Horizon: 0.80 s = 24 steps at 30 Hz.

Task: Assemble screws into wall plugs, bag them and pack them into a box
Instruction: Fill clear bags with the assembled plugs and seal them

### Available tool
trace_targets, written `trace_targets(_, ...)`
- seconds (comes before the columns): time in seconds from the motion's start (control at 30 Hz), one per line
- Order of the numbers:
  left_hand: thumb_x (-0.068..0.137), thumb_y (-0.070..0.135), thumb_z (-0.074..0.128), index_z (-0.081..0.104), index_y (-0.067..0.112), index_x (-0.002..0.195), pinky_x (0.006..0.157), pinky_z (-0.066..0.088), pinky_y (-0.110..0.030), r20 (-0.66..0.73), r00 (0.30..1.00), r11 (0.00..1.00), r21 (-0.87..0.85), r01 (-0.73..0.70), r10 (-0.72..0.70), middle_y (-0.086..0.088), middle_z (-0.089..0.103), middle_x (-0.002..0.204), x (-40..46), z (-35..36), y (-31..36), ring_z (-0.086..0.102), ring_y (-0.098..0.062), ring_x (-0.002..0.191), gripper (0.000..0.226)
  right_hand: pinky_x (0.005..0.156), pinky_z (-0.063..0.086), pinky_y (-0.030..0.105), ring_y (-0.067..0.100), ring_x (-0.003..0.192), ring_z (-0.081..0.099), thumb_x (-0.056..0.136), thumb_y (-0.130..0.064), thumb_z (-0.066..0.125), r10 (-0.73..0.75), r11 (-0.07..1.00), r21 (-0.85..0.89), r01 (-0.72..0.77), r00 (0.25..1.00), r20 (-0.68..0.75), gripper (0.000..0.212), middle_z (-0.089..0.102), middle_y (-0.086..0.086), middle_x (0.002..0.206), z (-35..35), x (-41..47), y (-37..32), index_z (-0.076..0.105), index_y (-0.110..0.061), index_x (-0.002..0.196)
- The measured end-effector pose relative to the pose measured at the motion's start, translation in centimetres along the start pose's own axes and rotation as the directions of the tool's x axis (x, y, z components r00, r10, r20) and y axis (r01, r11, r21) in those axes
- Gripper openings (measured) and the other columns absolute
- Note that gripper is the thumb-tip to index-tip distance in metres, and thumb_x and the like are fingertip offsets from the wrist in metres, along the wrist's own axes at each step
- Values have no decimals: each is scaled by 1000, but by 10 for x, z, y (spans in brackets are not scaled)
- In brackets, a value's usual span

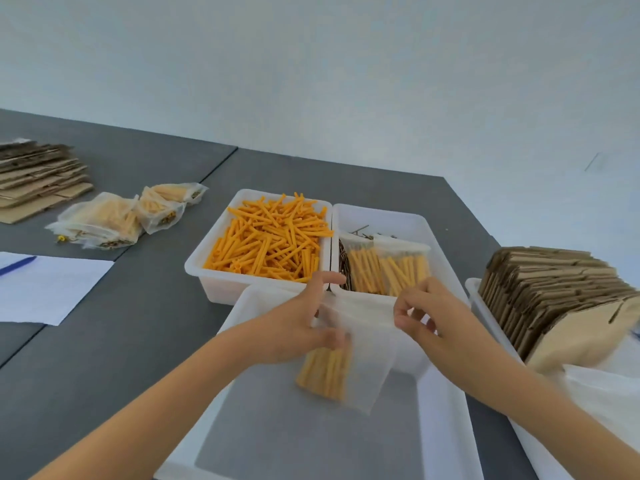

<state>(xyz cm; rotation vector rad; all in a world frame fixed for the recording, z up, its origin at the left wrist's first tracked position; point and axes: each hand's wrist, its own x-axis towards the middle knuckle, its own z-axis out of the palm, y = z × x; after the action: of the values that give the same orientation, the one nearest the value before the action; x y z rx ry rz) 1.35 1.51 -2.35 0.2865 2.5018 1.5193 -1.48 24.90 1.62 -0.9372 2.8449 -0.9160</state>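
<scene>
A frosted plastic bag [360, 344] with a bundle of orange wall plugs [325, 370] in its lower left hangs over the near white bin [228, 327]. My left hand [294, 323] pinches the bag's top left corner. My right hand [433, 317] pinches its top right corner. Behind, a white bin [207, 261] is heaped with loose orange wall plugs [273, 237]. The bin to its right [381, 213] holds screws [360, 230] and two filled bags [388, 268].
Several filled bags [121, 216] lie on the grey table [104, 358] at the left, next to a stack of flat cardboard [34, 178]. A white paper sheet [45, 289] with a blue pen [17, 265] lies nearer. Folded cardboard boxes [554, 299] stand in a bin at the right.
</scene>
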Motion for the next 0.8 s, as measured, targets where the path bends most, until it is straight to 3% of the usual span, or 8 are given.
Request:
trace_targets(0.07,94,18,61,47,42,126,90,51,-29,-109,993,996,81,-35,44,0,61,102,1,3,-2,60,-5,95,43,75,45,18,3,86,55,97,-12,54,24,999,41,-24,1000,-2,26,57,-13,88,3,-5,8,54,-28,77)
trace_targets(0.13,92,15,62,58,43,114,83,51,-24,-236,968,995,66,-71,85,5,60,95,6,8,0,59,-2,86,35,75,50,25,7,83,58,97,-13,55,42,995,97,-39,999,-29,24,60,-13,83,6,-7,15,53,-29,79)
trace_targets(0.2,87,13,69,61,39,110,75,51,-22,-314,946,995,-38,-92,76,7,59,84,10,11,3,59,-2,75,36,76,51,26,11,81,59,94,-16,61,57,983,179,-45,996,-64,16,60,-11,82,7,-8,20,54,-28,86)
trace_targets(0.3,82,11,76,66,31,104,81,56,-34,-351,935,987,-135,-91,38,-3,64,76,13,11,4,65,-13,75,32,74,53,26,16,77,61,90,-14,68,150,936,332,-112,984,-92,21,61,-5,81,12,-10,26,55,-29,97)
trace_targets(0.43,82,11,77,70,24,94,87,53,-40,-413,911,984,-156,-86,15,-11,72,87,16,12,2,67,-28,87,19,63,45,16,4,64,56,89,-13,69,210,937,309,-164,970,-121,15,61,-9,68,24,-12,33,62,-24,82)
trace_targets(0.5,83,9,76,70,21,90,87,52,-37,-437,899,982,-167,-89,7,-8,74,87,18,11,1,67,-28,89,15,60,44,15,1,61,54,89,-14,68,223,939,301,-169,962,-155,17,60,-10,64,28,-13,35,62,-20,74)
trace_targets(0.63,85,10,74,70,21,84,77,49,-19,-484,874,987,-154,-50,-32,0,73,82,21,11,-6,67,-17,83,12,68,52,25,9,65,58,92,-12,64,269,896,410,-171,943,-195,16,62,-3,69,31,-13,36,62,-18,77)
trace_targets(0.8,85,14,74,70,18,82,65,42,-8,-568,816,990,-135,37,-107,1,69,78,25,15,-16,60,-9,73,7,67,51,29,16,66,54,92,-8,62,266,877,459,-143,940,-214,17,60,-1,70,38,-9,34,61,-17,77)
